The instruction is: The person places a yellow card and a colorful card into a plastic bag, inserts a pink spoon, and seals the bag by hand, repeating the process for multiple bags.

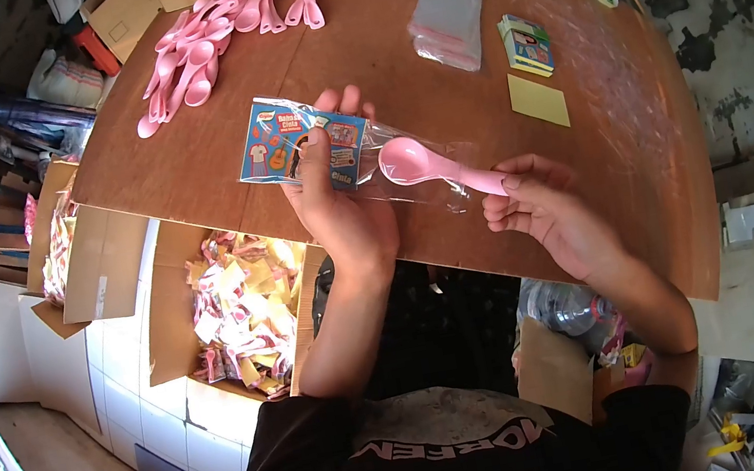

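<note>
My left hand [333, 178] grips a clear plastic bag [434, 189] with a blue printed card [269, 144] inside, thumb pressed across the card. A pink plastic spoon [407, 164] lies along the bag's other end, its bowl pointing toward the card. The tip of its handle is pinched between the thumb and fingers of my right hand [540, 205]. Bag film overlaps the spoon's bowl in this view. Both hands are above the brown table [310, 59], near its front edge.
Loose pink spoons [198, 42] are heaped at the back left. Flat clear bags [449, 17], a stack of printed cards [526, 44] and a yellow card [538, 99] lie at the right. Below the front edge stands a cardboard box [173, 307] of packed pieces.
</note>
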The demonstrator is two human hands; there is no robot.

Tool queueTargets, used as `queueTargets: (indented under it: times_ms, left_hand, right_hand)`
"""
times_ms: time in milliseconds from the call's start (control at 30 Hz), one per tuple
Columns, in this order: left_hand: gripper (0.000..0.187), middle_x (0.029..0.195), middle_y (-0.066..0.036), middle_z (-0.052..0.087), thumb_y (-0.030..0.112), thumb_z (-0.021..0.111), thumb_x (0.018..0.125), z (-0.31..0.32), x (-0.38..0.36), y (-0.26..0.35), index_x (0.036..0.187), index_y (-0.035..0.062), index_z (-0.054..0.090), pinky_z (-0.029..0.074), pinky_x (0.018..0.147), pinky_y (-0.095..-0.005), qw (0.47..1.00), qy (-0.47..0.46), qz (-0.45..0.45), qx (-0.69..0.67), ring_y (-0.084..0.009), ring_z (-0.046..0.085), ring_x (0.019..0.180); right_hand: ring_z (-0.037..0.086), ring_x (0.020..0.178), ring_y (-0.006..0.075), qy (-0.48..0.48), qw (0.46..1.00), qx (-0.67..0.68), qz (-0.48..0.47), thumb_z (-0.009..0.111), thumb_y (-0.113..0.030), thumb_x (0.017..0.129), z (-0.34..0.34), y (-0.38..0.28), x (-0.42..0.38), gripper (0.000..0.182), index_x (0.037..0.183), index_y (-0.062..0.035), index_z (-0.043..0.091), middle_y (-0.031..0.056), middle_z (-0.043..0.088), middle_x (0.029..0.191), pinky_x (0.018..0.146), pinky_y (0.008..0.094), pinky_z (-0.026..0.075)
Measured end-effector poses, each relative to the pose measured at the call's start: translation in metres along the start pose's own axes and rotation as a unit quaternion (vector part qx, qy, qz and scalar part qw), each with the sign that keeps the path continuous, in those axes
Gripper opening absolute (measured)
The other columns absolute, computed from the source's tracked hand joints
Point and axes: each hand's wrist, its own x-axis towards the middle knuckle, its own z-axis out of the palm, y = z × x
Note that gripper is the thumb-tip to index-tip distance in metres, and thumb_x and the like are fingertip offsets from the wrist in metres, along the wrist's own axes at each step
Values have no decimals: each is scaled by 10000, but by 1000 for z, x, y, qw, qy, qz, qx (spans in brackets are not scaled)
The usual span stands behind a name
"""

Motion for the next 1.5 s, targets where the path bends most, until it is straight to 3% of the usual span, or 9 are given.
queueTargets:
  times_ms: [400,500,667,867,1000,1200,1333,1400,1500]
  left_hand:
    - [287,1187,-179,552,19,491,900,13,-28,-20,1180,-17,436,478,970,-468,976,34,-192,-100,-288,553,1136]
    - [218,1113,-172,572,55,454,928,20,-31,-23,1131,-23,459,485,962,-413,941,20,-319,-110,-270,562,1101]
    - [324,1120,-160,560,311,544,943,37,-30,-27,1090,24,511,415,1012,-435,910,-63,-390,-127,-270,526,1128]
    - [534,1365,-106,384,199,597,889,33,-27,-18,1358,65,379,242,1098,-426,990,-35,-50,123,-255,360,1299]
    - [611,1423,-118,345,146,595,873,31,-11,9,1410,39,323,211,1112,-422,944,-220,-40,241,-254,330,1333]
    - [654,1406,-151,355,136,672,839,53,22,33,1383,-5,338,249,1098,-405,703,-514,-10,491,-245,319,1350]
    - [535,1175,-171,546,140,709,825,62,16,16,1273,-28,468,436,915,-362,723,-523,92,442,-252,559,1094]
    - [431,1131,-110,583,115,597,916,62,9,13,1293,-26,444,479,783,-259,801,-453,-79,382,-125,586,889]
    - [237,805,-39,651,119,570,938,69,8,8,1098,-54,598,491,637,-206,845,-402,-32,353,-53,560,689]
  right_hand:
    - [621,827,127,14,979,-166,-120,637,-28,868,21,-7,-6,338,1179,-8,506,103,627,911,745,227,495]
    - [588,804,154,100,725,-512,-449,670,-8,814,8,-19,-2,383,1184,-63,587,77,591,907,722,276,482]
    - [594,864,184,159,658,-518,-523,671,-75,820,-5,-76,-13,123,932,-27,688,87,601,977,767,275,464]
    - [585,870,141,233,639,-560,-473,676,-121,831,-26,-111,-10,124,882,-8,686,84,635,931,748,264,453]
    - [565,713,55,204,784,-459,-365,671,-89,827,-25,-104,-4,111,858,17,682,28,658,818,599,193,425]
    - [524,599,28,121,843,-417,-318,654,-64,803,0,-98,-6,94,774,24,673,15,620,663,528,196,405]
    - [510,583,28,108,875,-374,-286,661,-90,785,9,-86,5,130,735,30,660,1,598,644,513,200,395]
    - [500,583,28,51,901,-328,-279,666,-120,780,12,-85,10,157,736,31,656,-6,580,631,506,202,385]
    - [512,612,49,34,925,-305,-222,684,-139,783,19,-94,3,162,790,21,665,1,585,665,539,212,404]
